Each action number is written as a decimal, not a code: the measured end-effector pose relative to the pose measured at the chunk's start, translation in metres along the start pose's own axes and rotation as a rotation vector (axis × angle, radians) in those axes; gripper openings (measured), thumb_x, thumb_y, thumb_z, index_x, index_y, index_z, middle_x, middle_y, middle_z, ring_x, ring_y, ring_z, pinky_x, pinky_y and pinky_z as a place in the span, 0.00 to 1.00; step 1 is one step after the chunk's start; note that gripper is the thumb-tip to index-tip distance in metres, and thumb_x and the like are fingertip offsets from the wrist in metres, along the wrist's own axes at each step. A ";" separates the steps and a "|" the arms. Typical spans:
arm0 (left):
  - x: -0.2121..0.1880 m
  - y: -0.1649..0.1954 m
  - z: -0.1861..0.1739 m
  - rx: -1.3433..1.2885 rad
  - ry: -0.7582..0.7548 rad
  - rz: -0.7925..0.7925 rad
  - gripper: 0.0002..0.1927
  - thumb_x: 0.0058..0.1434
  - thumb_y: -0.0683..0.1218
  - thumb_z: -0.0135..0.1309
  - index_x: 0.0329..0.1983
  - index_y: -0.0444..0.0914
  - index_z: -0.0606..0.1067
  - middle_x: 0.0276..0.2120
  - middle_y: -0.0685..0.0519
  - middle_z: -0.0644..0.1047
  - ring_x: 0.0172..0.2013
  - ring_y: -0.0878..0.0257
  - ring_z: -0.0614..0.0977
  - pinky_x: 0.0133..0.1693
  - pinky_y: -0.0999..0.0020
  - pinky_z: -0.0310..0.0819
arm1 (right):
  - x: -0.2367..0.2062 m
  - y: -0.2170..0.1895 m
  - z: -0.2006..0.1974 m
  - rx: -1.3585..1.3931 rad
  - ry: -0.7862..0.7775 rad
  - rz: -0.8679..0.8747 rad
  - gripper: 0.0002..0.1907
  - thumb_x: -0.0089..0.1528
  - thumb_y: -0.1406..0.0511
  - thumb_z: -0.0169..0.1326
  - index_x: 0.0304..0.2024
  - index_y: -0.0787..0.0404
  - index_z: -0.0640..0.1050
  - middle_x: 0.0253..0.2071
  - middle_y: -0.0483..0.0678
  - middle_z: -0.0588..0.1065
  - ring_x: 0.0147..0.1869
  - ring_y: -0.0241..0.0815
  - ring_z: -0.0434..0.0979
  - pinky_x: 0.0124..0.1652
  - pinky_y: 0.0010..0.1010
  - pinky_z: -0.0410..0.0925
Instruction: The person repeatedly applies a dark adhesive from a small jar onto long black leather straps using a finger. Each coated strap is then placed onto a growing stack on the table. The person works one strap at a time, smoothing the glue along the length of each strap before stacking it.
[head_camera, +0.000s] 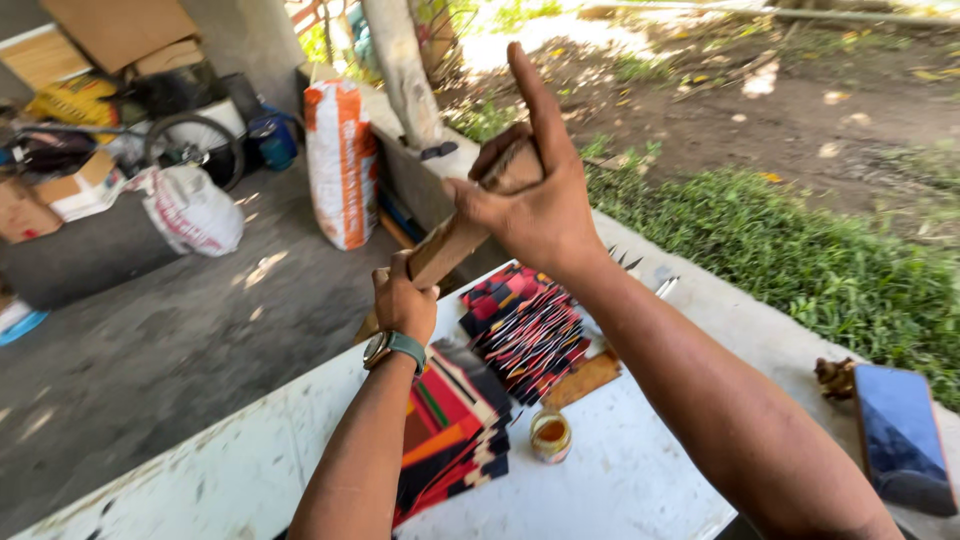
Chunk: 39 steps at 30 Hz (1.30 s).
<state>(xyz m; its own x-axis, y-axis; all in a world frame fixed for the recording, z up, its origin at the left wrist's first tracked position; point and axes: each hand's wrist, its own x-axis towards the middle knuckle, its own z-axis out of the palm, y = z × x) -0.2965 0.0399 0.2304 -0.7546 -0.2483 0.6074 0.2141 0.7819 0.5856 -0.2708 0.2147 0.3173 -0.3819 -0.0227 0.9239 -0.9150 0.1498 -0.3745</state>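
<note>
The wooden stick (455, 240) is pale brown. The stacked paper pieces (525, 330) show red, black, orange and white stripes. The bench (640, 480) is white with dark scuffs. The small jar (550, 436) holds amber-orange liquid. The watch strap (405, 345) is grey-green. The sack (340, 165) is white and orange.

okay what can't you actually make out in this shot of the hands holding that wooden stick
Head view:
- Wooden stick: its top sits inside the right hand, its lower part behind the left hand.
- Small jar: contents too small to tell.
- Colourful pieces: partly covered by the arms.
- Phone: cut off by the right edge.
</note>
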 end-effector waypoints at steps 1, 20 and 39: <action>0.005 0.006 0.007 -0.008 0.016 0.037 0.32 0.47 0.39 0.67 0.57 0.45 0.71 0.51 0.43 0.74 0.51 0.40 0.79 0.48 0.49 0.75 | -0.002 0.007 -0.008 -0.006 0.000 0.006 0.56 0.60 0.70 0.72 0.79 0.52 0.49 0.38 0.44 0.78 0.43 0.32 0.79 0.52 0.29 0.75; 0.054 0.061 0.134 -0.115 -0.312 0.070 0.24 0.56 0.46 0.64 0.56 0.46 0.74 0.51 0.42 0.75 0.50 0.40 0.79 0.47 0.46 0.74 | 0.024 0.068 -0.121 -0.216 -0.262 0.230 0.70 0.57 0.68 0.74 0.80 0.45 0.32 0.53 0.59 0.80 0.58 0.50 0.84 0.57 0.44 0.75; 0.067 0.020 0.154 0.053 -0.505 0.058 0.35 0.60 0.53 0.61 0.69 0.45 0.63 0.55 0.41 0.73 0.53 0.43 0.78 0.50 0.49 0.74 | 0.037 0.197 -0.121 0.254 0.421 0.772 0.61 0.58 0.88 0.47 0.80 0.39 0.38 0.79 0.67 0.39 0.64 0.55 0.79 0.45 0.30 0.79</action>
<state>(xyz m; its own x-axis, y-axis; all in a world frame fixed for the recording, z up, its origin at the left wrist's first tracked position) -0.4379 0.1275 0.2001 -0.9510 0.0936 0.2946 0.2424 0.8174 0.5226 -0.4492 0.3629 0.2868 -0.8661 0.3634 0.3434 -0.4455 -0.2491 -0.8599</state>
